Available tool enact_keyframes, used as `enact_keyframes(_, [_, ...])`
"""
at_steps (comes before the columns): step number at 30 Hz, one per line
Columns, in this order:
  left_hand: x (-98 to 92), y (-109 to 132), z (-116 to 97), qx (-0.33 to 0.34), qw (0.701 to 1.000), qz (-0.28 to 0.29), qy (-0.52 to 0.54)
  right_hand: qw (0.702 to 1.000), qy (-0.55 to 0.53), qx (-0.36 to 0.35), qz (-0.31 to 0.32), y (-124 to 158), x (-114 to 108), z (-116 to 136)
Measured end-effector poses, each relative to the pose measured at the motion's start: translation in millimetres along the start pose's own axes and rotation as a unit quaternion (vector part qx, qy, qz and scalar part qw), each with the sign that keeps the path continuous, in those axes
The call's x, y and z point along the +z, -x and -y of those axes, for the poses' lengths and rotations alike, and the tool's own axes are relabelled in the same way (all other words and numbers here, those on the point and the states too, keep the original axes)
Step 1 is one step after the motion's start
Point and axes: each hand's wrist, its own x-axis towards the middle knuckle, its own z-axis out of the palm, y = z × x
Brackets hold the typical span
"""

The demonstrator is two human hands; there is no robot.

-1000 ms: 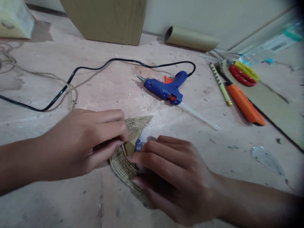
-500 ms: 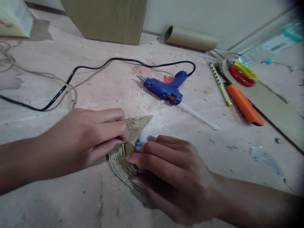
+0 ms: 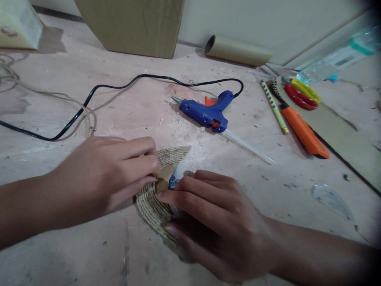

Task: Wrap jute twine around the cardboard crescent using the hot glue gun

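A leaf-shaped cardboard piece wrapped in jute twine point(image 3: 154, 210) lies on the pinkish work surface near me. My left hand point(image 3: 110, 178) presses its fingertips on the piece's upper part, beside a bare cardboard patch point(image 3: 164, 178). My right hand point(image 3: 214, 222) covers the piece's right side, fingers pinching at its middle where a small blue bit point(image 3: 172, 182) shows. Both hands hold the piece down. Loose jute twine point(image 3: 86, 119) trails off to the left.
A blue hot glue gun point(image 3: 208, 111) with a glue stick and a black cord point(image 3: 89, 95) lies beyond the hands. To the right are an orange cutter point(image 3: 305, 133), a striped pencil point(image 3: 274, 107), red-yellow scissors point(image 3: 303, 93), a cardboard sheet point(image 3: 345, 135). A cardboard tube point(image 3: 238, 49) and box point(image 3: 133, 24) stand at the back.
Almost nothing has moved. Both hands stay on the twine-wrapped piece; the right fingers shifted very slightly toward the left hand.
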Motion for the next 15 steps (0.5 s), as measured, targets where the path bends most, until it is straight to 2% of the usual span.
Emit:
enact_keyframes(3, [1.3, 1.0, 0.2, -0.001, 1.0, 0.012, 0.0, 1.0, -0.004, 0.013, -0.002, 0.7, 0.6, -0.3])
enact_keyframes(9, [6.1, 4.1, 1.7, -0.013, 1.0, -0.012, 0.013, 1.0, -0.016, 0.019, 0.008, 0.8, 0.0, 0.1])
enact_keyframes(15, [3.8, 3.4, 1.5, -0.017, 1.0, -0.002, 0.014, 0.999, -0.041, 0.028, 0.005, -2.3, 1.6, -2.1])
